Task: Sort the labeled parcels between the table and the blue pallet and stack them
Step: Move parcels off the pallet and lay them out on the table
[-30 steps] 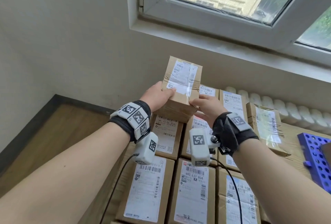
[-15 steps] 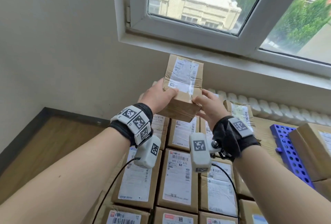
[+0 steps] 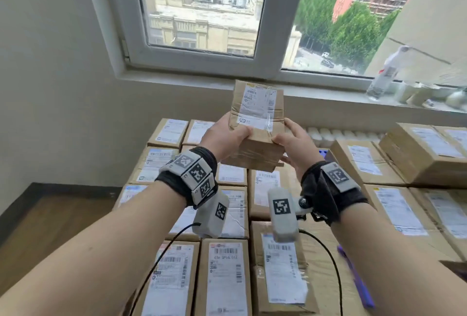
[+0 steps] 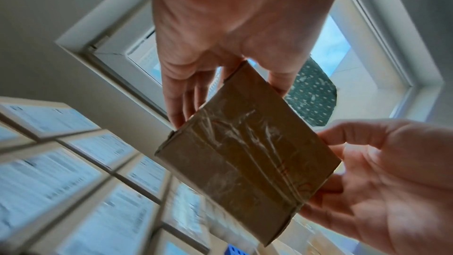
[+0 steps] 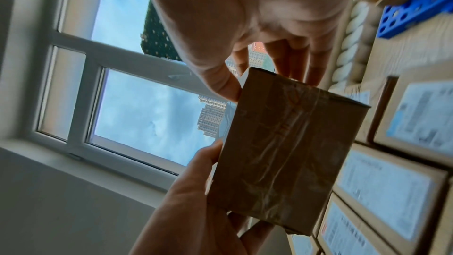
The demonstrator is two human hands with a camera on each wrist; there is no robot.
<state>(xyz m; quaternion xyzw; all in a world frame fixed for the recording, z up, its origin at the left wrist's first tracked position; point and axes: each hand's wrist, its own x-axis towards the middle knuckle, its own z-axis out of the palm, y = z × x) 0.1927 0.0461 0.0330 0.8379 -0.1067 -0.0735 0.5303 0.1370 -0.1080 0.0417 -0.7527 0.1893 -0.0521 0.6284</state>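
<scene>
- Right now the held parcel (image 3: 256, 123), a small brown cardboard box, is up in the air in front of the window (image 3: 202, 12), label side tilted toward the wearer and well above the stacked parcels (image 3: 222, 272).
- Both hands are clamped on its near end: the left hand (image 3: 225, 139) curls round its left side with the thumb on top, and the right hand (image 3: 295, 144) pinches its right edge.
- By my reading, the step in hand is checking the label (image 3: 257, 106) to decide where this box belongs.
- Next it would need carrying to the chosen stack, then lowering flat and square so its edges line up with the boxes beneath.
- Its cardboard is matte and slightly creased; the underside carries wrinkled, glossy clear tape (image 4: 245, 143), which could slip under the fingers.
- Below the held parcel, rows of similar rectangular boxes lie flat with white labels up, packed edge to edge.
- To its right, a strip of the blue pallet (image 5: 414, 5), a hard grid with round holes, shows between more boxes.
- Farther right of it, a clear plastic bottle (image 3: 386, 73) stands on the sill.
</scene>
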